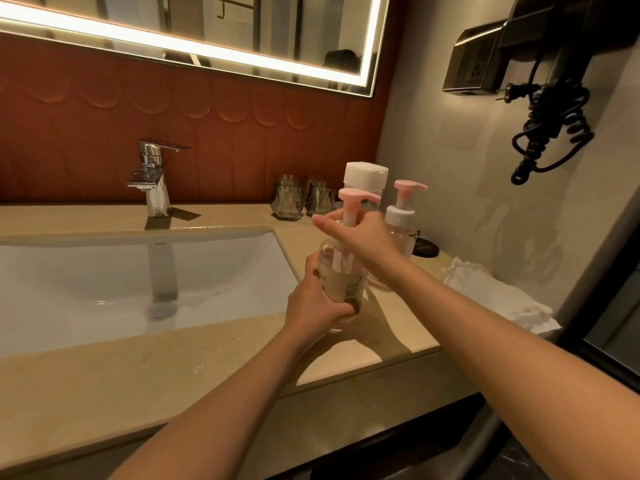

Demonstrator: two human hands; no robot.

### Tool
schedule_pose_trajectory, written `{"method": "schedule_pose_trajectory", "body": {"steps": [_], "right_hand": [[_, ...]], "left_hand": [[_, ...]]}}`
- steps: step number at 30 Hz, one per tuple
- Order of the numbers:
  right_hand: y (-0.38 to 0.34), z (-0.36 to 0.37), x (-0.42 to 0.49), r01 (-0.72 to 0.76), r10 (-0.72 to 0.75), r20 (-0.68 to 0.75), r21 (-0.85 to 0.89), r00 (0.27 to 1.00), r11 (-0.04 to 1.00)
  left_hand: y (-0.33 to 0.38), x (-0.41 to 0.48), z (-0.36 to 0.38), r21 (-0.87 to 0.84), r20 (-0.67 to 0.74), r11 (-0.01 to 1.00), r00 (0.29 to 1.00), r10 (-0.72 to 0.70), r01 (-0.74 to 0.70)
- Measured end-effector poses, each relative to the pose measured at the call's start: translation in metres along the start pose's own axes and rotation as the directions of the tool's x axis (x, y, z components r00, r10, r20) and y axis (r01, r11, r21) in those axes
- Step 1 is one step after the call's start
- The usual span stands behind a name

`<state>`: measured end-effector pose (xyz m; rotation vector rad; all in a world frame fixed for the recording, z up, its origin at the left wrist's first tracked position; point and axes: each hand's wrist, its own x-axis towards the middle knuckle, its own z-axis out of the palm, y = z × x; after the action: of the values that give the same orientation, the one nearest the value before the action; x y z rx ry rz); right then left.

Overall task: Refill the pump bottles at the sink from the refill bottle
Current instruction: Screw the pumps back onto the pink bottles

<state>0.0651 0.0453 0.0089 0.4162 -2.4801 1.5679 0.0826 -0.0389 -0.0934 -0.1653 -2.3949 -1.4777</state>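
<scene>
At the beige stone counter [104,375], right of the white basin [104,271]:
1. Clear round plastic pump bottle [341,271], pink head; left hand [311,303] wraps its body, covering part of the cream label, whose print is unreadable.
2. Right hand [360,233] grips the pump collar, hiding it.
3. Far right: second clear pump bottle [401,220]; white square-capped refill bottle [365,176], its body mostly hidden.

The left hand [313,303] grips the body of a pump bottle [341,270] on the counter [104,393], and the right hand [360,233] holds its neck under the pink pump head. At its 12 o'clock stands the white-capped refill bottle [365,176]. A second pump bottle [401,225] is at 1 o'clock, the sink [86,271] at 9 and a white cloth [495,296] at 3.
</scene>
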Motion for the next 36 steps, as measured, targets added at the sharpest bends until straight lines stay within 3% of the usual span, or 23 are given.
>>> {"method": "schedule_pose_trajectory", "body": {"steps": [5,9,15,17,22,28,33,36], "right_hand": [[0.01,0.024,-0.012,-0.004,-0.051,-0.33,-0.162,0.943,0.987],[0.002,0.012,-0.006,-0.052,0.024,-0.178,-0.16,0.984,0.986],[0.0,-0.015,-0.003,-0.046,0.037,0.184,0.045,0.982,0.998],[0.002,-0.012,-0.005,-0.035,0.024,0.124,0.083,0.992,0.996],[0.005,0.02,-0.017,-0.049,0.057,-0.258,0.036,0.965,0.998],[0.008,0.015,-0.013,-0.033,0.018,-0.328,-0.04,0.944,0.999],[0.012,0.003,-0.012,-0.02,0.03,-0.089,0.12,0.996,0.993],[0.019,0.012,-0.02,0.018,-0.002,-0.208,0.073,0.978,0.997]], "left_hand": [[0.003,0.001,0.003,-0.039,-0.026,0.999,1.0,-0.011,0.01],[0.003,0.0,0.002,-0.027,-0.014,0.999,0.999,-0.039,0.039],[0.0,-0.001,0.0,-0.038,0.035,0.999,0.999,0.001,0.0],[0.0,-0.001,0.0,-0.03,0.031,1.0,1.0,0.001,0.0],[0.004,0.0,0.003,-0.034,-0.012,0.999,1.0,-0.019,0.019],[0.001,0.001,0.004,-0.054,0.0,0.998,1.0,-0.022,0.022],[-0.004,0.002,0.003,-0.017,0.014,1.0,1.0,-0.001,0.001],[-0.002,0.002,0.004,-0.007,0.001,1.0,1.0,-0.001,0.001]]}}
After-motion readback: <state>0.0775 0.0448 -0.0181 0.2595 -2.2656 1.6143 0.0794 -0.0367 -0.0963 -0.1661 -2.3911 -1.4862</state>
